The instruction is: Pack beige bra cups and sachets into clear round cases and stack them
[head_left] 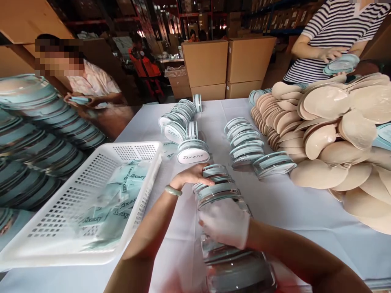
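In the head view a row of oval clear-plastic cases with pale teal bands runs toward me along the table. My left hand, bare with a jade-green bangle, is closed around the far end of that row, thumb on the near side. Over the middle of the row, my right hand wears a white glove and is smeared by motion. Whether it grips a case cannot be made out. Just beyond my left hand, an oval case with a "beauty" label faces me.
On the left is a white plastic basket holding teal printed packets. More cases line the table, beside a heap of beige bra-cup-shaped pieces. Tall case stacks rise at far left. Two co-workers handle items across the table; cartons stand behind.
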Demonstrator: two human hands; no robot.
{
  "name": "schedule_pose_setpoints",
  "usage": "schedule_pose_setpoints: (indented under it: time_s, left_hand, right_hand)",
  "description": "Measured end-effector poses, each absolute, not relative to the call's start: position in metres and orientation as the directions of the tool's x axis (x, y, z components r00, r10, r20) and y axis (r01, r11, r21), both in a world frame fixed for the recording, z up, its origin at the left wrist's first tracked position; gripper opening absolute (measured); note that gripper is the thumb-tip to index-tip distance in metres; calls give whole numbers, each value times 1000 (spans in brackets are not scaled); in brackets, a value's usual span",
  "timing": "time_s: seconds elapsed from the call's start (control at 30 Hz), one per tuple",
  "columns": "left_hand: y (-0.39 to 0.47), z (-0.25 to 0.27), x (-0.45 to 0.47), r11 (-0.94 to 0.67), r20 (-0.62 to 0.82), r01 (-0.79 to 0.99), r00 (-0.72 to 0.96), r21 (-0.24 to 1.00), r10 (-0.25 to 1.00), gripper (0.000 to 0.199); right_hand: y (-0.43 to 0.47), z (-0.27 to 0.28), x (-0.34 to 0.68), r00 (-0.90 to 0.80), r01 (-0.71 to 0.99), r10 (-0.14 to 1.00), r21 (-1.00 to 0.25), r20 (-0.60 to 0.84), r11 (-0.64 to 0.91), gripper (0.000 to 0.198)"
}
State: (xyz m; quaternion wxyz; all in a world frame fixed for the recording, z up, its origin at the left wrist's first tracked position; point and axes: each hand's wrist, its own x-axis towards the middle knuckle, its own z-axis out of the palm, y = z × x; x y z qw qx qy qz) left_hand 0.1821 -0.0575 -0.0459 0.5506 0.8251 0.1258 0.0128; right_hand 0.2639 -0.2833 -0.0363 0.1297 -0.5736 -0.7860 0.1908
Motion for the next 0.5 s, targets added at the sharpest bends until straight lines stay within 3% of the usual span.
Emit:
schedule_pose_setpoints:
  time_s: [0.03,0.07,0.1,0.13,0.17,0.23,0.3,0.4,0.5]
  left_hand:
    - [-62,-47,176,-390,-88,206,950,898,300,90]
    - [-71,-49,167,-422,-36,216,918,881,394,96]
    - [-85,-53,157,-450,35,213,875,867,482,99]
    - [-104,-59,146,-467,112,194,827,863,550,99]
    - [-129,-67,134,-479,183,166,780,862,599,97]
    - [-186,-89,111,-447,244,93,731,890,637,95]
    - [-243,-114,91,-359,152,138,725,923,672,97]
    - [-295,-142,76,-266,68,241,610,933,789,96]
    - [-295,-143,73,-232,33,246,615,941,788,92]
  right_hand:
    - [-297,-40,277,-194,822,980,-540,34,181,25]
    - [-315,-47,292,54,760,995,-650,90,18,35]
    - [-334,-56,307,344,655,934,-738,96,-165,41]
    - [-353,-67,321,526,494,850,-809,-13,-318,43]
    - [-372,-78,330,566,281,805,-877,-177,-390,47]
    - [-399,-100,338,443,-64,796,-901,-411,-430,63]
    - [-412,-116,332,317,-196,833,-891,-454,-411,70]
    - [-410,-124,324,324,-93,838,-896,-439,-433,64]
    - [-402,-119,329,277,-10,848,-883,-453,-469,62]
